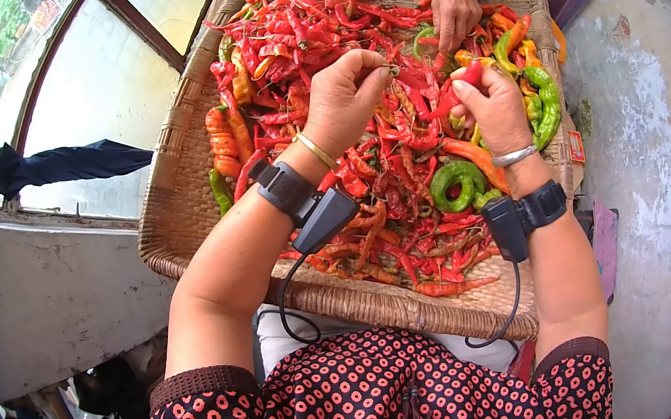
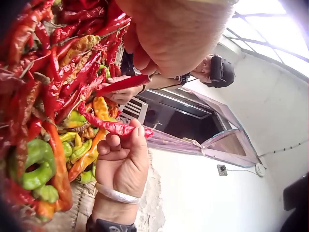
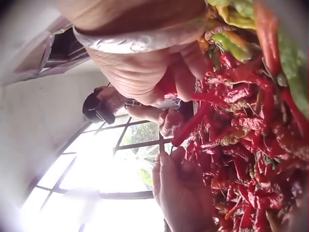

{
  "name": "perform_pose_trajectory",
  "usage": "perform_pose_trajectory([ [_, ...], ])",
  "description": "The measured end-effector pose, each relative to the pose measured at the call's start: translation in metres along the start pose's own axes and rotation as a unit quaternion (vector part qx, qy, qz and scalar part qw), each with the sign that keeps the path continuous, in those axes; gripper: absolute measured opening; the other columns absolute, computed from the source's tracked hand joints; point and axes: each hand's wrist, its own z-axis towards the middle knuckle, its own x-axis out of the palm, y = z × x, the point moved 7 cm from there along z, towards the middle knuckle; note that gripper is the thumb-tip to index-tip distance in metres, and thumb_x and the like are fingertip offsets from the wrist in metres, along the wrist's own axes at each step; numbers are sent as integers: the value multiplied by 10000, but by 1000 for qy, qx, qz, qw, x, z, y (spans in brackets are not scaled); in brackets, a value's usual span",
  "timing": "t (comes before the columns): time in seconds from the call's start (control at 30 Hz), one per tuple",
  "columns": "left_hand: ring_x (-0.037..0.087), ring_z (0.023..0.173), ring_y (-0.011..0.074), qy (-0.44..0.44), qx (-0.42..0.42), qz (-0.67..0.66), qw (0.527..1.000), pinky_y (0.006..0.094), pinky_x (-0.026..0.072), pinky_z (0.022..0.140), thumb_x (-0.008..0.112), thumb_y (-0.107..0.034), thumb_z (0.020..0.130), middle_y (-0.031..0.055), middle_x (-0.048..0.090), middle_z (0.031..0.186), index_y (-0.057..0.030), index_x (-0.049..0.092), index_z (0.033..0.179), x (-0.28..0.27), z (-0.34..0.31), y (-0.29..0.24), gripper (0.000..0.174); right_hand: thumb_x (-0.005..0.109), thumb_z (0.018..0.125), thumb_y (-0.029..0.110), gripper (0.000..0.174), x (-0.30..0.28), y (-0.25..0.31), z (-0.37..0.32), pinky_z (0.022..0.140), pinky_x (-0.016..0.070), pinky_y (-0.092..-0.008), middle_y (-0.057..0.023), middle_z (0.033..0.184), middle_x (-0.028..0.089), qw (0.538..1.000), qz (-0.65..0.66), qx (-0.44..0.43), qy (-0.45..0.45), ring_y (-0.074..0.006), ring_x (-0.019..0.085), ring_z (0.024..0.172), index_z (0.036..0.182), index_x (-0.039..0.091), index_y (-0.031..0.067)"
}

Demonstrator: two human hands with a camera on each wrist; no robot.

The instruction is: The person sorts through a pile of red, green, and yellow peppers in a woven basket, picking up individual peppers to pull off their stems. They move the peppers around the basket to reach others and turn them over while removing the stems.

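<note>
Over the heaped chilies, my left hand [image 1: 341, 104] pinches a red chili [image 2: 123, 84] by its green stem between thumb and fingertips. The chili points away from those fingers, across the pile. To its right, my right hand [image 1: 499, 111] grips another red chili [image 2: 116, 126] between thumb and curled fingers, its tapered end sticking out past them. Both hands are close together above the wide woven basket [image 1: 164, 196], full of mostly red, wrinkled chilies [image 1: 291, 30]. A curled green pepper [image 1: 455, 185] lies just below my right hand.
Across the basket, another person's hands [image 1: 453, 8] reach to the far edge of the pile. Yellow and green peppers [image 1: 545, 104] lie along the right side. A dark folded umbrella [image 1: 60, 164] sticks out by the window at left; a peeling wall [image 1: 644, 129] stands at right.
</note>
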Motion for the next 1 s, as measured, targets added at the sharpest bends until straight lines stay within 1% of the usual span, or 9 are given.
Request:
perform_pose_trajectory([
  [0.2, 550, 672, 78, 21, 12, 57, 998, 216, 463, 597, 550, -47, 822, 59, 615, 895, -10, 530, 1018, 8, -2, 8, 200, 577, 835, 196, 179, -11, -28, 6, 400, 395, -176, 23, 659, 555, 989, 103, 97, 39, -32, 506, 476, 924, 593, 42],
  [0.27, 614, 743, 252, 28, 174, 315, 933, 335, 503, 636, 561, -70, 761, 142, 578, 989, -40, 513, 1050, 11, -6, 11, 295, 573, 836, 206, 284, -7, -30, 5, 423, 412, -170, 7, 705, 562, 982, 118, 131, 66, -46, 532, 518, 1051, 556, 22],
  [0.3, 592, 800, 312, 63, 142, 340, 927, 383, 498, 664, 550, -78, 735, 145, 534, 1038, -47, 527, 1036, 14, -9, 16, 303, 573, 836, 206, 284, -4, -31, 6, 423, 412, -170, 7, 705, 562, 982, 119, 131, 66, -46, 532, 518, 1051, 556, 22],
  [0.53, 595, 760, 258, 270, 54, 532, 801, 367, 497, 632, 570, -140, 732, 62, 564, 896, -134, 603, 953, 26, -20, 38, 224, 565, 833, 162, 408, 1, -35, 6, 538, 473, -209, -56, 840, 597, 990, 83, 93, 58, -104, 588, 648, 1180, 465, -29],
  [0.63, 601, 718, 269, 272, 60, 513, 812, 383, 490, 629, 563, -164, 736, 66, 597, 806, -132, 632, 893, 24, -18, 29, 174, 557, 829, 132, 228, 22, -37, -5, 556, 451, -186, 6, 818, 595, 979, -94, 80, 160, -62, 557, 667, 1021, 589, 14],
  [0.73, 604, 683, 284, 334, -25, 507, 794, 385, 485, 623, 592, -186, 719, 88, 621, 728, -97, 648, 845, 24, -22, 24, 164, 621, 749, 177, 299, 37, -35, -9, 686, 474, -303, -100, 839, 627, 913, -326, -164, 181, -216, 606, 747, 1001, 596, 17],
  [0.77, 604, 683, 284, 335, -26, 507, 794, 385, 485, 623, 592, -186, 719, 88, 621, 728, -97, 648, 845, 23, -22, 25, 164, 642, 712, 209, 309, 41, -40, -10, 698, 467, -354, -155, 854, 602, 903, -356, -143, 194, -298, 591, 794, 961, 604, 31],
  [0.9, 607, 680, 293, 335, -32, 338, 879, 372, 482, 633, 622, -215, 718, 122, 616, 677, -57, 648, 792, 29, -25, 26, 177, 640, 720, 265, 243, 50, -37, -19, 721, 466, -411, -137, 889, 571, 829, -517, -83, 198, -306, 572, 854, 799, 585, 41],
  [1.0, 600, 699, 303, 310, -80, 214, 923, 378, 479, 655, 613, -221, 735, 131, 608, 679, -46, 646, 778, 30, -23, 20, 182, 635, 719, 244, 210, 49, -42, -15, 690, 469, -411, -130, 837, 598, 848, -493, -109, 163, -316, 582, 802, 788, 598, 49],
])
